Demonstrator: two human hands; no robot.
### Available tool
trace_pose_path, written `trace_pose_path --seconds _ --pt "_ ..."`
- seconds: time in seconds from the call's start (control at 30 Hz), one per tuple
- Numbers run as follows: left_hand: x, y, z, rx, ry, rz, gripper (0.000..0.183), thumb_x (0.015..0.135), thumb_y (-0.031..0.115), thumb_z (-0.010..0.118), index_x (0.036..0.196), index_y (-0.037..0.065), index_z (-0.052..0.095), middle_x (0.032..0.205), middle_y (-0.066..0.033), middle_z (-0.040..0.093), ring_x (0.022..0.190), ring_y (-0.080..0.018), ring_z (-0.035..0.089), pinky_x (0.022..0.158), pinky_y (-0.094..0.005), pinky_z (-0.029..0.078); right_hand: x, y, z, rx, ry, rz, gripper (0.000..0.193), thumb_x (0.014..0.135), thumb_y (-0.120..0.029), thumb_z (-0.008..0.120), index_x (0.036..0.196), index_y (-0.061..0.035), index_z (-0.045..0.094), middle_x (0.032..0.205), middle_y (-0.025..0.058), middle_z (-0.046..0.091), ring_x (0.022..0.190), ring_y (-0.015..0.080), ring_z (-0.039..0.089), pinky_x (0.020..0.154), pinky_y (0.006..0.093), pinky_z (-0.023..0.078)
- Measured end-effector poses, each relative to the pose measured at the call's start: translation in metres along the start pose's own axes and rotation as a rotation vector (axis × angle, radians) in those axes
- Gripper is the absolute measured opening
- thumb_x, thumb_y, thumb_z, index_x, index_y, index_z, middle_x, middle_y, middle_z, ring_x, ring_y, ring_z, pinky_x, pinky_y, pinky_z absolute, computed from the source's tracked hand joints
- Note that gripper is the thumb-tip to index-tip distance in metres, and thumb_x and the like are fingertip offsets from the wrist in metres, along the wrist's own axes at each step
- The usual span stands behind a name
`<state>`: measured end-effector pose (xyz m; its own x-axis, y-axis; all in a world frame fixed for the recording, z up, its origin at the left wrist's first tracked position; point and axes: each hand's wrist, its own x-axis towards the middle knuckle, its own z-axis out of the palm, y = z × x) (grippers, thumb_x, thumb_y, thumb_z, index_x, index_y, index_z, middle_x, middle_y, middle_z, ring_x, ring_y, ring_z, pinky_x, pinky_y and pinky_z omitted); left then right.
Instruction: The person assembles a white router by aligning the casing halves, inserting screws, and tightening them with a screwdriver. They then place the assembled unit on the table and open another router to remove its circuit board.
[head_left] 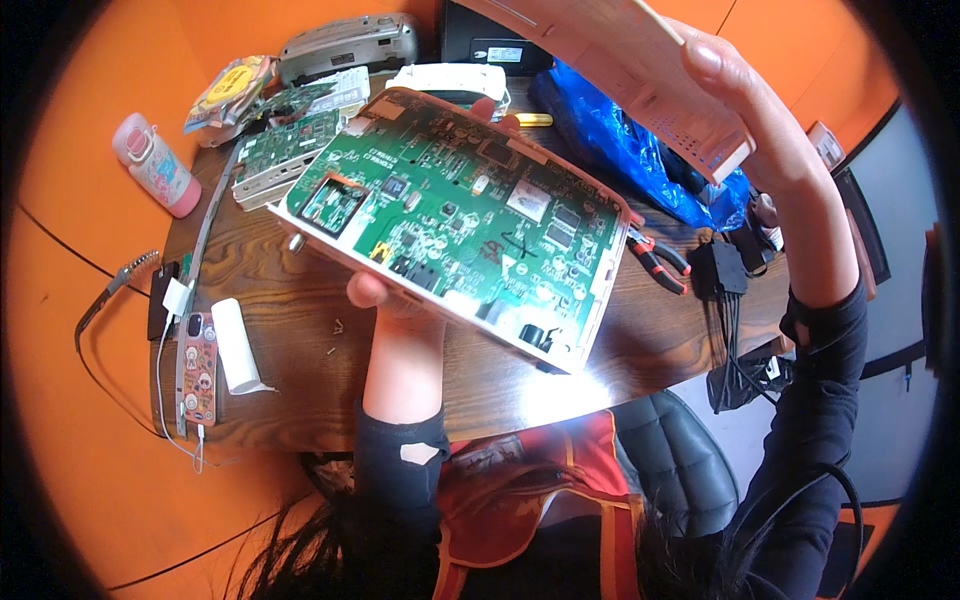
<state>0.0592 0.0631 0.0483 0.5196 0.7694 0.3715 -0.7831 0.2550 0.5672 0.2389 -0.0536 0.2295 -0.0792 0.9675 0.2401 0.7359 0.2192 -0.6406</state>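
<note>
My left hand (369,290) is closed on an open device base (330,246), its thumb on the near edge and fingertips at the far edge. A green circuit board (420,210) lies face up in the base, with chips, connectors and handwritten black marks. The base is held tilted above the table. High at the upper right, my right hand (745,95) grips a pale plastic device cover (620,55) with small vent holes. The cover is apart from the base, and its upper end runs out of view.
Red-and-black pliers (660,262), a blue plastic bag (600,125) and a black box with cables (718,270) lie at right. Opened boards (290,145) are stacked at far left. Nearer are a phone (201,370), a white roll (235,345), a pink bottle (158,165) and small screws (338,326).
</note>
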Motion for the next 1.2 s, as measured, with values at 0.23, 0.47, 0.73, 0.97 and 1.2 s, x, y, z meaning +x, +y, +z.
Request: trace_pose_path --seconds 0.23,0.47,0.73,0.97,1.2 --pt "-0.007 0.005 -0.014 0.002 0.034 0.021 0.088 0.059 0.056 0.065 0.128 0.008 0.036 0.121 -0.015 0.043 0.113 -0.0304 0.044 0.093 -0.0437 0.042 0.0 -0.02 -0.001 0.015 -0.135 0.084 0.065 0.085 -0.043 0.048 0.134 -0.0024 0.035 0.133 0.0162 0.04 0.119 0.0239 0.039 0.1 0.0358 0.028" --pt "-0.01 0.006 -0.016 -0.029 0.025 -0.001 0.088 0.063 0.059 0.06 0.13 0.009 0.034 0.124 -0.016 0.041 0.115 -0.032 0.041 0.094 -0.0462 0.041 0.003 0.003 0.014 -0.017 0.034 0.018 0.074 0.08 -0.06 0.044 0.131 -0.0054 0.042 0.122 0.0168 0.05 0.113 0.0286 0.047 0.097 0.0363 0.033" --pt "-0.008 0.013 0.01 -0.23 -0.157 -0.128 0.087 0.066 0.064 0.053 0.132 0.011 0.032 0.127 -0.017 0.038 0.118 -0.0337 0.039 0.094 -0.0489 0.039 -0.002 0.029 0.013 0.048 0.031 -0.065 0.067 0.082 -0.055 0.047 0.129 -0.0077 0.046 0.121 0.0161 0.052 0.114 0.0261 0.047 0.097 0.0363 0.035" --pt "-0.009 0.019 0.034 -0.39 -0.261 -0.252 0.087 0.07 0.068 0.048 0.134 0.012 0.03 0.13 -0.0179 0.036 0.12 -0.0353 0.036 0.095 -0.0514 0.038 0.0 0.03 0.017 -0.004 0.058 0.012 0.075 0.077 -0.062 0.047 0.13 -0.0082 0.045 0.12 0.0167 0.052 0.113 0.0284 0.048 0.096 0.0401 0.033" --pt "-0.015 0.02 0.039 -0.47 -0.264 -0.296 0.087 0.073 0.072 0.043 0.136 0.014 0.028 0.134 -0.0188 0.034 0.123 -0.0369 0.034 0.096 -0.0538 0.037 -0.001 0.035 0.016 0.014 0.035 0.016 0.075 0.077 -0.06 0.048 0.131 -0.0075 0.043 0.12 0.0171 0.052 0.113 0.0284 0.048 0.095 0.0393 0.033"
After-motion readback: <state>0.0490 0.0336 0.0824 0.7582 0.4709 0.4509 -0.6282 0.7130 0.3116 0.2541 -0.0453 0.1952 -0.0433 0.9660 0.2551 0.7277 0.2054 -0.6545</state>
